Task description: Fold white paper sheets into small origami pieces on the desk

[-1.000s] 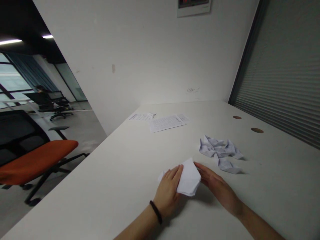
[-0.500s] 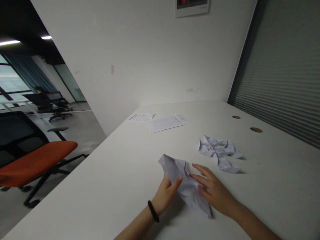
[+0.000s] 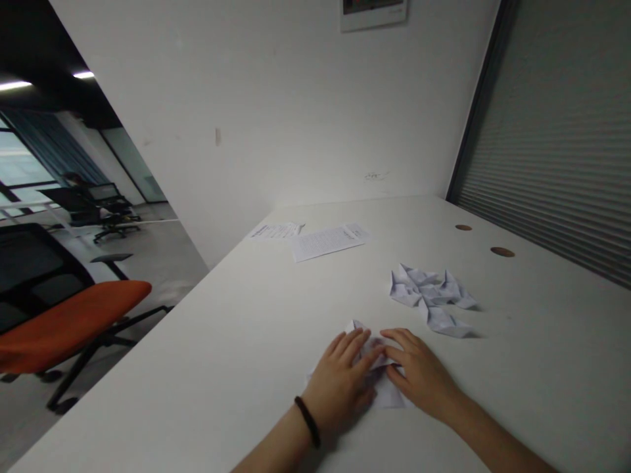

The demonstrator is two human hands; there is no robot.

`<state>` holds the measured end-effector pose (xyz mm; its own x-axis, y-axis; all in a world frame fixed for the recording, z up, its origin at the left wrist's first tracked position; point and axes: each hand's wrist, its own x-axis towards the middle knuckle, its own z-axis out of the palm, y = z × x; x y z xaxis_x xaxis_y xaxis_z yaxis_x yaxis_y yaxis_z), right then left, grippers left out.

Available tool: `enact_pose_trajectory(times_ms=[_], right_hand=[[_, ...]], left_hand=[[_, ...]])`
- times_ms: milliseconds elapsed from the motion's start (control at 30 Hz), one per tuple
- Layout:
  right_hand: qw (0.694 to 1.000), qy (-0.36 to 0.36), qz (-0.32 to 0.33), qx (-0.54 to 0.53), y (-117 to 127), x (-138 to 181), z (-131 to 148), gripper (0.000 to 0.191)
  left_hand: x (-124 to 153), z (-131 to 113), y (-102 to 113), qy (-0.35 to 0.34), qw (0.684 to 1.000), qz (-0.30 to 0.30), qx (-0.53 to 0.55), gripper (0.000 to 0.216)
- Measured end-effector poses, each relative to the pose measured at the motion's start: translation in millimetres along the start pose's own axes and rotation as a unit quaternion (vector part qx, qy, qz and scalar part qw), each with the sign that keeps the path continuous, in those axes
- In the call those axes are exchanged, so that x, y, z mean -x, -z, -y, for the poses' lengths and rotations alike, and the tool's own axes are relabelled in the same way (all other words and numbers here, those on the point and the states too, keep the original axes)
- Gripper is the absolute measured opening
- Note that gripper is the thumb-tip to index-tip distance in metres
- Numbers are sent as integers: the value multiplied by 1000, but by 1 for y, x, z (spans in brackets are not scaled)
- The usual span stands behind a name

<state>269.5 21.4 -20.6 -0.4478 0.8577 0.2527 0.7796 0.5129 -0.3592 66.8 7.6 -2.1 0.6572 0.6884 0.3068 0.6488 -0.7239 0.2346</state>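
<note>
Left hand (image 3: 340,374): spread palm-down over paper (image 3: 390,396); cannot tell if gripping.
Paper: on desk (image 3: 221,368), partly covered.
Right hand (image 3: 421,374): fingers bent against paper's right side; cannot tell if pinching.
Folded pieces (image 3: 430,295): clustered farther right.

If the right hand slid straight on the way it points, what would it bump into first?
Most likely the left hand, which lies just ahead of the right hand, over the white paper both seem to touch. Exact depth is hard to tell.
</note>
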Motion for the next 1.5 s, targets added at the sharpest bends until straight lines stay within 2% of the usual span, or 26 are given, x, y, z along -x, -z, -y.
enact_pose_trajectory(times_ms=[67,133,200,333,400,467,533,600,667,700,767,833,867,967,1033,1067,1167,1200,1300,1367,1433,1500], right_hand=[[1000,2,-18,-8,1,-1,1,25],[999,6,-38,-21,2,-2,-1,20],[998,-3,-55,-42,1,-4,-7,16],[990,-94,-87,-53,-4,-6,-24,29],[982,-125,-136,-41,-7,-6,-30,18],[973,-112,-201,-16,-8,-5,-32,34],[972,-58,-229,17,-7,-5,-27,50],[979,21,-197,42,-5,-5,-19,53],[986,91,-125,56,-3,-4,-11,52],[989,106,-86,60,-3,-3,-9,49],[994,85,-24,69,-5,-2,-9,41],[997,36,15,71,-7,1,-14,42],[997,18,29,69,-8,2,-17,45],[996,7,64,60,-9,3,-24,53],[995,3,79,56,-8,4,-25,58],[995,-2,85,54,-7,3,-25,61],[994,-13,101,35,0,4,-23,73],[994,-14,107,21,4,4,-21,79],[989,-7,144,-30,16,7,-17,98],[978,-4,202,-55,24,10,-14,105],[966,-6,250,-72,30,13,-12,109],[960,-6,265,-87,36,16,-13,106]], left_hand=[[0,-2,-11,24,999,37,14,62],[0,1,-15,40,998,45,33,60],[1,5,-14,54,996,37,55,57],[0,13,-9,85,992,-6,94,56],[0,15,-9,90,989,-27,111,52],[-1,16,-8,90,987,-46,127,50],[-2,18,-9,96,983,-75,135,52],[-2,21,-10,115,977,-116,135,55],[-1,25,-12,146,969,-155,125,57],[-1,27,-14,164,965,-171,109,59],[0,32,-15,184,964,-184,53,62],[1,37,-15,165,973,-162,-10,60],[2,38,-14,140,981,-132,-30,57],[2,39,-10,67,997,-2,-24,47],[3,36,-6,49,997,65,7,42],[3,34,-3,49,995,86,20,50],[5,26,8,41,989,135,48,94],[6,24,11,35,987,151,53,100],[6,18,19,23,980,188,60,106],[6,15,22,32,975,215,54,111],[4,12,25,44,968,243,48,112],[3,12,28,48,963,259,52,105]])
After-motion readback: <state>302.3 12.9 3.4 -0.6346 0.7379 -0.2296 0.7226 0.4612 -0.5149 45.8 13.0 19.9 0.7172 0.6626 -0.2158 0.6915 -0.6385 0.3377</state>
